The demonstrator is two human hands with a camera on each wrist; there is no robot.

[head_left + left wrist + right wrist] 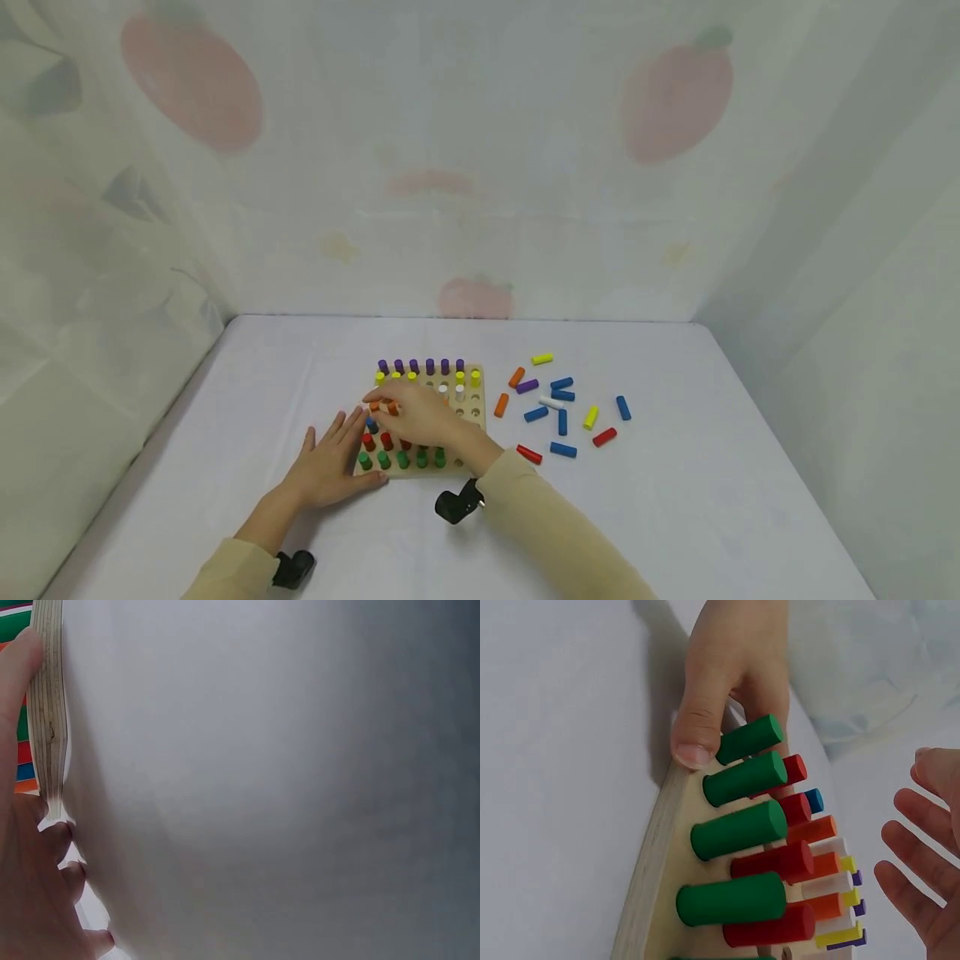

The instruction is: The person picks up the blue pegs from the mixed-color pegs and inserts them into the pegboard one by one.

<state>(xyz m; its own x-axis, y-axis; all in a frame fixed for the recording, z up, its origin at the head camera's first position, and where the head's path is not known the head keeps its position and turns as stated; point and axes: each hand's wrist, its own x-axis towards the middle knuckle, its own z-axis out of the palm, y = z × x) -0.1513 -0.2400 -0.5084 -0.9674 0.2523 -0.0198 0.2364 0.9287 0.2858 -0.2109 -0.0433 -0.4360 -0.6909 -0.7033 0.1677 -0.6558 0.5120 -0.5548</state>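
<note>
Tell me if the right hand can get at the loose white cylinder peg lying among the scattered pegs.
Probably yes: the right hand hovers over the wooden pegboard, and the white cylinder peg lies uncovered beside it.

Table: white cloth (pixel 675 500) covers the whole top.
Walls: pale draped fabric (pixel 480 167) printed with faded red fruit, closing in three sides.
Light: soft, even.

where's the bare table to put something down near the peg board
Bare cloth lies behind the peg board toward the back wall, and along the near right edge of the table. Left of the left hand is free too. It is crowded right of the board, where loose pegs are scattered, and over the board, where the right hand hovers.
</note>
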